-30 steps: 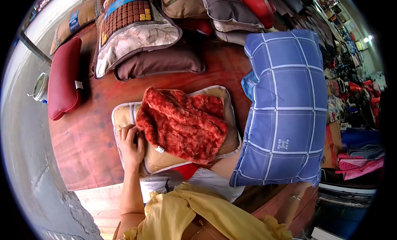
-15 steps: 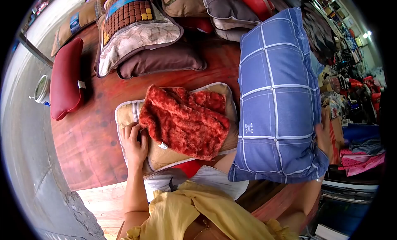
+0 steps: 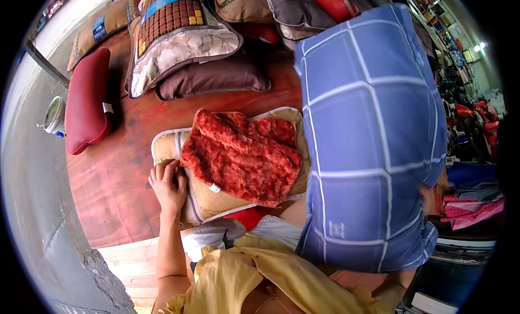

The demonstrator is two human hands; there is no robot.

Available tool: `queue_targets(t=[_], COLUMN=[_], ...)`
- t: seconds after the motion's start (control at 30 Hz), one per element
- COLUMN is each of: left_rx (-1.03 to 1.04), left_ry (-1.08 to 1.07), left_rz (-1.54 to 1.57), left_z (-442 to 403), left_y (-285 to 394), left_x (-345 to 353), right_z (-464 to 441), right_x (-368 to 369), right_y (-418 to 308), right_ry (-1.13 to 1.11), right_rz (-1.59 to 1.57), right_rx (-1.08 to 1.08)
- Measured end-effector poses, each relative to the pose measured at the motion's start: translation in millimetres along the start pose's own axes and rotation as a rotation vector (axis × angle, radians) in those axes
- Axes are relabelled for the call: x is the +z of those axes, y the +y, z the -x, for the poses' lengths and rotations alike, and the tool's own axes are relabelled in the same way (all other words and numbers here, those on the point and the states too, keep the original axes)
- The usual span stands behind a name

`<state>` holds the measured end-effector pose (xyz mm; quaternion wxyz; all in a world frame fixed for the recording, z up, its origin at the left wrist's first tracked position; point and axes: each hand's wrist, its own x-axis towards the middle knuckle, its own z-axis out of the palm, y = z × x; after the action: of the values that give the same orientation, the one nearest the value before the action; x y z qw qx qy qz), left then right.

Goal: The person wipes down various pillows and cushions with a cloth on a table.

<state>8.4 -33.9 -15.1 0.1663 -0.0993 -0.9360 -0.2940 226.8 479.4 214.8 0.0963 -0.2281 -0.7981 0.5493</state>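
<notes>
A large blue pillow with white grid lines (image 3: 368, 135) stands upright at the right, slightly blurred. At its right edge a small part of my right hand (image 3: 427, 197) shows; the pillow hides most of it, and the arm runs beneath. My left hand (image 3: 169, 184) rests on the left edge of a tan pillow with white piping (image 3: 208, 197), its fingers bent and the thumb partly hidden. A red plush cloth (image 3: 244, 157) with a white tag lies crumpled on the tan pillow, just right of my left hand.
Behind are a maroon bolster (image 3: 88, 100), a brown pillow (image 3: 214, 77) and a beaded, patterned pillow (image 3: 181, 48) on the reddish wooden table (image 3: 119, 189). A bucket (image 3: 54, 115) stands beyond the left edge. Folded pink cloth (image 3: 468, 211) lies at the right.
The blue pillow has swung left and looks larger and closer, now covering more of the tan pillow's right side. My left hand has shifted slightly left along the tan pillow's edge.
</notes>
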Motion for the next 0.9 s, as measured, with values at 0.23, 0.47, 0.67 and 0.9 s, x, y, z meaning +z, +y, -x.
queue_targets(t=[0.23,0.47,0.67,0.9], left_rx=[-0.001,-0.002,-0.016,-0.033], left_ry=[0.031,0.040,0.034,0.004], left_rz=[0.013,0.000,0.011,0.026], left_z=[3,3,4,2], left_y=[-18,-14,-16,-17], left_x=[0,0,0,-1], right_z=[-47,-141,-139,-73], right_x=[-98,-147,-195,-173], right_y=[185,162,161,86], right_ry=[0.125,0.341,-0.075,-0.203], right_rz=[0.612,0.703,0.487,0.557], right_rx=[-0.118,-0.382,0.234,0.470])
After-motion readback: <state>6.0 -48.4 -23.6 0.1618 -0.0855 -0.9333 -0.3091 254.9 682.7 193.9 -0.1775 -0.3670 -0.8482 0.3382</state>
